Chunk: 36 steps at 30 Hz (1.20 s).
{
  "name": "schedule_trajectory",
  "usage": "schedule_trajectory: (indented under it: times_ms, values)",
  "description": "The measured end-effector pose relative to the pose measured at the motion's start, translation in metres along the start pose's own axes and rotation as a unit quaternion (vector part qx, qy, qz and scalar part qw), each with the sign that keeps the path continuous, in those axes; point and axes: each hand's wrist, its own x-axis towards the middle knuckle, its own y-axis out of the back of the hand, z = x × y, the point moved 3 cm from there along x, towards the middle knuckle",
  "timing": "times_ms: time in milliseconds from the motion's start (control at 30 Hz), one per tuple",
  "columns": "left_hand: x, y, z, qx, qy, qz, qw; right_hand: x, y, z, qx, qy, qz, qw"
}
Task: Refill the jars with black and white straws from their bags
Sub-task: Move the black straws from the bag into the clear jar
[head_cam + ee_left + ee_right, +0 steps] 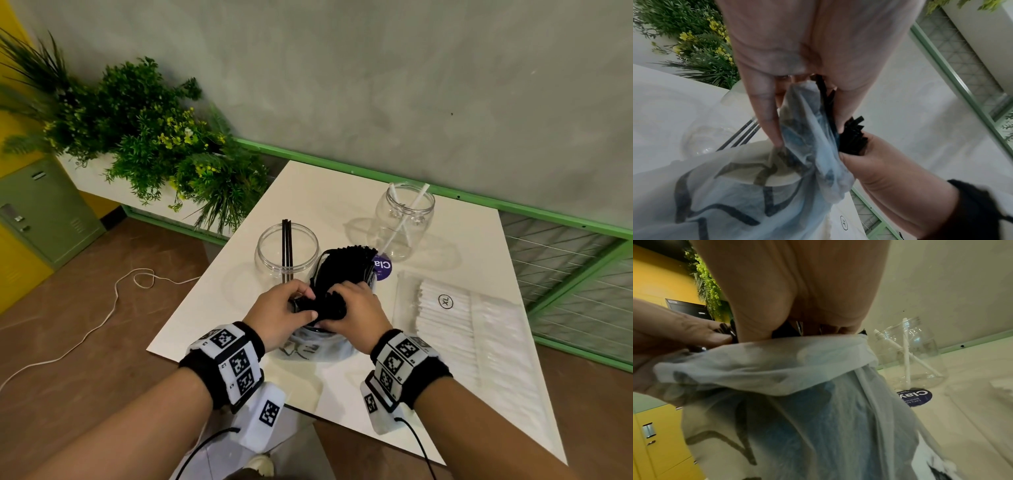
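Observation:
Both hands hold a thin clear bag (308, 346) packed with black straws (342, 270), tilted over the middle of the white table (342, 192). My left hand (301, 303) pinches the bag film (803, 129) at its open near end. My right hand (337, 301) curls round the bundle of black straw ends (854, 138) sticking out of that opening. Just left of the bag stands a clear jar (287, 250) holding a few black straws. Farther back on the right, a second clear jar (406, 219) holds two white straws (907, 363). A bag of white straws (455, 325) lies flat on the right.
A round purple sticker (382, 267) lies on the table between the bag and the far jar. Green plants (154, 137) stand beyond the table's left corner. A green rail (513, 205) runs along the wall behind. A white cable (113, 308) trails on the floor at left.

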Motion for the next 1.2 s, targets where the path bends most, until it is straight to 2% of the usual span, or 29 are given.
schedule_trajectory:
  times_ms: [133, 333, 400, 533, 633, 700, 767, 867, 967, 1067, 1133, 1200]
  values:
    - [0.002, -0.003, 0.001, 0.022, -0.009, 0.016, 1.0, -0.006, 0.001, 0.0, 0.039, 0.002, 0.026, 0.999]
    - [0.006, -0.004, 0.004, 0.104, 0.003, -0.004, 0.995, -0.01, 0.0, -0.001, 0.116, 0.018, -0.015, 0.993]
    - [0.006, -0.004, 0.003, 0.124, 0.005, 0.005, 0.992, -0.01, 0.005, -0.002, 0.125, 0.02, -0.001, 0.992]
    - [0.005, -0.004, 0.002, 0.128, -0.001, 0.029, 0.991, -0.012, 0.02, 0.001, 0.124, -0.008, 0.109, 0.986]
    - [0.003, -0.004, 0.0, 0.117, -0.001, 0.039, 0.992, -0.014, 0.034, 0.007, 0.106, -0.014, 0.213, 0.971]
    - [0.002, -0.004, -0.001, 0.109, 0.001, 0.036, 0.993, -0.013, 0.043, 0.012, 0.045, 0.014, 0.292, 0.955]
    - [0.002, -0.004, -0.001, 0.104, 0.003, 0.033, 0.994, -0.01, 0.049, 0.017, -0.027, 0.041, 0.338, 0.94]
    - [0.001, -0.004, 0.0, 0.097, 0.006, 0.031, 0.995, -0.005, 0.054, 0.025, -0.066, 0.052, 0.316, 0.945]
    - [0.002, -0.003, -0.001, 0.096, 0.008, 0.033, 0.995, -0.001, 0.049, 0.035, -0.123, 0.046, 0.232, 0.964]
    - [0.003, -0.002, -0.002, 0.1, 0.008, 0.034, 0.994, 0.0, 0.043, 0.043, -0.129, 0.022, 0.176, 0.976]
    - [0.003, -0.001, -0.002, 0.096, 0.007, 0.031, 0.995, -0.002, 0.044, 0.041, -0.139, 0.018, 0.191, 0.971]
    - [0.003, -0.002, -0.002, 0.093, 0.004, 0.028, 0.995, -0.004, 0.045, 0.023, -0.142, 0.073, 0.223, 0.962]
